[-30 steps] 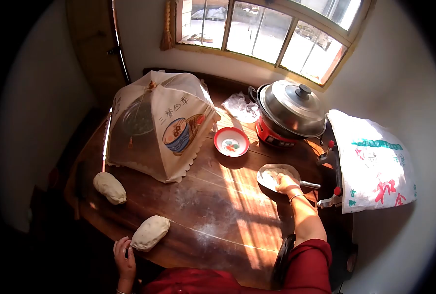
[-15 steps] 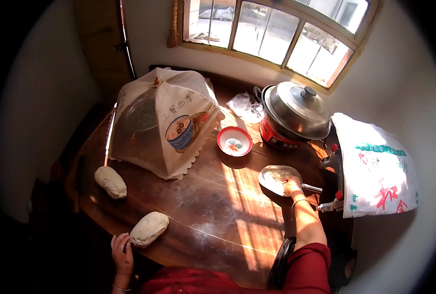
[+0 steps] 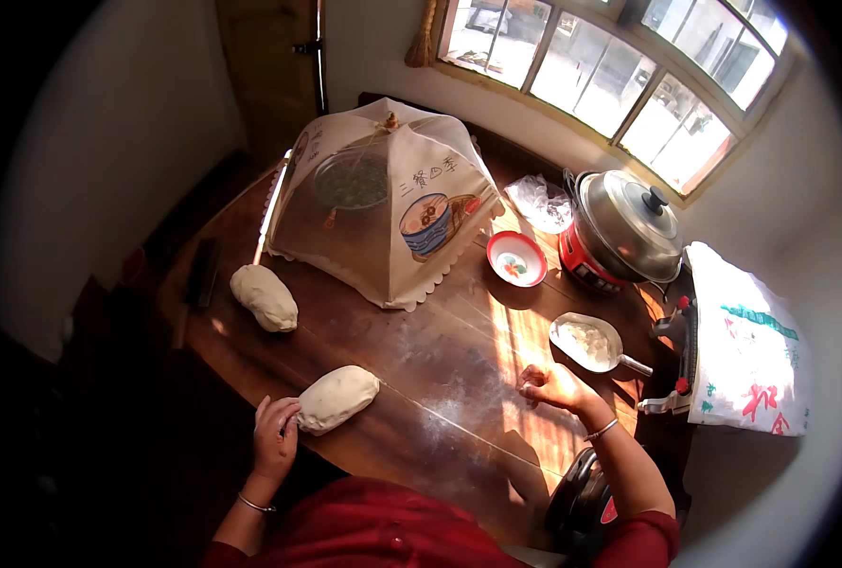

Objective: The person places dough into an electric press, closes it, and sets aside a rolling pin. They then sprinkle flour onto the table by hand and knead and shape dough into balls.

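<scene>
Right grip: my right grip (image 3: 546, 386) hangs over the sunlit part of the bench, fingers curled in toward the thumb; whether they close on anything I cannot tell.
Left grip: my left grip (image 3: 277, 431) is loose, fingers softly bent, tips against the near left end of the dough and not wrapped round it.
Dough at my left: a smooth, pale, oblong loaf of dough (image 3: 340, 399) lies on its long side near the bench's front edge.
Powder: a white, dusty patch (image 3: 454, 402) on the brown wooden bench (image 3: 421, 350), between that dough and my right grip.
Scoop: a silvery metal scoop with a tube handle (image 3: 637, 365), just beyond my right grip and apart from it, holding pale flour (image 3: 586, 343).
Second dough: another pale, lumpy oblong loaf (image 3: 265, 298), farther off at the left edge.
Bowl: a small white bowl with a red rim (image 3: 525, 275), between the cover and the cooker.
Cover: a cream, tent-shaped mesh food cover (image 3: 390, 227) with a printed blue bowl.
Cooker: a red-based cooker (image 3: 584, 265) under a domed steel lid (image 3: 624, 213).
Sack: a white printed sack (image 3: 747, 341) at far right, draped over a metal device with red knobs (image 3: 665, 404).
</scene>
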`<state>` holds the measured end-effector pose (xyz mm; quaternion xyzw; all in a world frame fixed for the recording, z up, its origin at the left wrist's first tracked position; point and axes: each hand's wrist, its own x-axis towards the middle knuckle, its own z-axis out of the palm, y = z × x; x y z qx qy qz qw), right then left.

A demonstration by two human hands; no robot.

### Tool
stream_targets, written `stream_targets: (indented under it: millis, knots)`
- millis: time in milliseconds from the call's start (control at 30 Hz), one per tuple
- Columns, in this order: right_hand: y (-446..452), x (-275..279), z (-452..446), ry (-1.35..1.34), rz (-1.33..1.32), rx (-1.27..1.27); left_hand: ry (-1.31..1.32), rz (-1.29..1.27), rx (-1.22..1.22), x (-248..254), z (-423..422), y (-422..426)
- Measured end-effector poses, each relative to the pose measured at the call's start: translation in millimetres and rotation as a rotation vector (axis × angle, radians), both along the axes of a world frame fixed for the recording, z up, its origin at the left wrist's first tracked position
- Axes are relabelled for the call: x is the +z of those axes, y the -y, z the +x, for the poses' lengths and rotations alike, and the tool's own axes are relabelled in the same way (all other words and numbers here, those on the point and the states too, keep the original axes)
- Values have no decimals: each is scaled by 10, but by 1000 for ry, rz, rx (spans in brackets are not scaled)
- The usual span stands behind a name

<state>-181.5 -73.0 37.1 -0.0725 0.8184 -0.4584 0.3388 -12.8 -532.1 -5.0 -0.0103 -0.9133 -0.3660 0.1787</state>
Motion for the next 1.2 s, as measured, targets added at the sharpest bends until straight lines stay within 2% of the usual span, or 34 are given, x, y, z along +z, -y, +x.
stream_targets:
  millis: [33,67,100,167,200,233,300,367,400,433,500,533,567,633,667,700,767,833,900,933,967,1033,1100,1167,1200]
  knots:
    - [210,66,36,25,-109,-15,-6,13,-16,12,-16,6]
    - [342,17,39,64,-455,-133,-18,22,-26,32,-33,20]
    - [410,38,30,95,-448,-263,-18,27,-26,25,-33,52]
    - [609,36,79,-87,-91,-126,-23,53,-38,-17,-53,122]
    - [774,87,161,-151,44,43,-26,57,-42,-30,-60,163]
    - [874,18,202,-129,11,139,-26,58,-52,-44,-65,201]
    - [1056,97,229,-45,-141,-21,-24,67,-62,-43,-67,272]
    - [1062,15,219,-75,-403,-348,-33,63,-64,-9,-80,337]
    - [1046,-46,255,-78,-274,-300,-36,68,-60,-32,-74,370]
    - [996,-184,329,-130,-71,-71,-17,129,-61,-73,-76,400]
    - [1147,-30,526,-336,264,384,8,193,-63,-98,-75,467]
    - [1218,-5,577,-444,302,342,10,191,-80,-96,-86,491]
    - [1194,-90,581,-259,49,45,12,190,-97,-100,-89,512]
    - [1265,-11,602,48,-373,-309,19,204,-109,-125,-91,557]
    - [1233,-149,644,-70,-237,-154,20,211,-124,-127,-104,584]
    - [1290,-88,740,-282,96,60,19,210,-127,-121,-114,606]
    - [1330,-100,897,-716,542,201,83,266,-164,-121,-122,642]
    - [1425,-78,997,-777,519,103,63,244,-188,-149,-153,676]
    - [1483,-239,1188,-1004,418,-243,42,222,-212,-229,-166,696]
    - [1478,-433,1337,-954,430,-274,140,368,-218,-301,-158,693]
    - [1400,-670,1448,-980,504,-178,237,512,-224,-351,-160,698]
    - [1389,-771,1626,-886,627,-27,295,510,-228,-363,-174,688]
    - [1442,-676,1560,-897,614,-70,356,503,-227,-362,-174,665]
    - [1531,-599,1446,-910,603,-119,422,386,-253,-358,-198,632]
    - [1618,-573,1376,-875,501,-130,420,384,-253,-365,-217,612]
